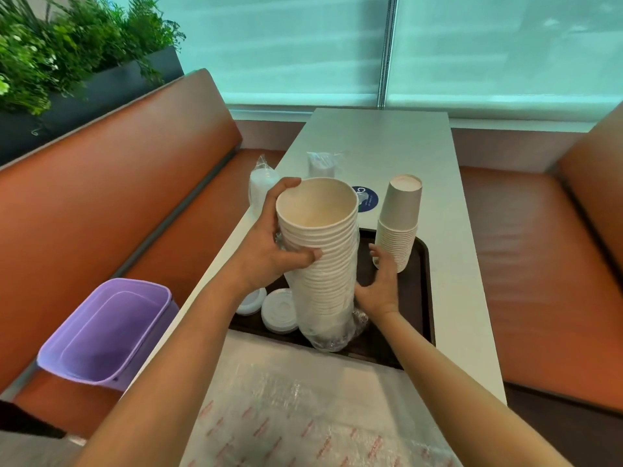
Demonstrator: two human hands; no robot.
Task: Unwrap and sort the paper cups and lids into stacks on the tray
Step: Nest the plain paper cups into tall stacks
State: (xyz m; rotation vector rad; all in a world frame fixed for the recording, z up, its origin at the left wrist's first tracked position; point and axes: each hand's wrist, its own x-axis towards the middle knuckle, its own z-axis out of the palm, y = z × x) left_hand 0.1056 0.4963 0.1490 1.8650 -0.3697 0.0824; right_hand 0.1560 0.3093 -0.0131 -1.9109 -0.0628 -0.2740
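A tall stack of white paper cups (323,271) stands mouth-up over the dark tray (421,298), with clear plastic wrap (332,337) bunched around its lower end. My left hand (273,244) grips the stack near its top, fingers round the rim. My right hand (379,288) is at the stack's lower right side, fingers spread; whether it holds the wrap I cannot tell. A second stack of cups (399,224) stands mouth-down at the tray's far right. Two white lids (279,310) lie on the tray's left side.
Two wrapped packs (261,187) stand on the white table (387,146) beyond the tray. A bubble-wrap sheet (303,406) covers the near table end. A purple bin (108,328) sits on the orange bench at left. Another bench runs along the right.
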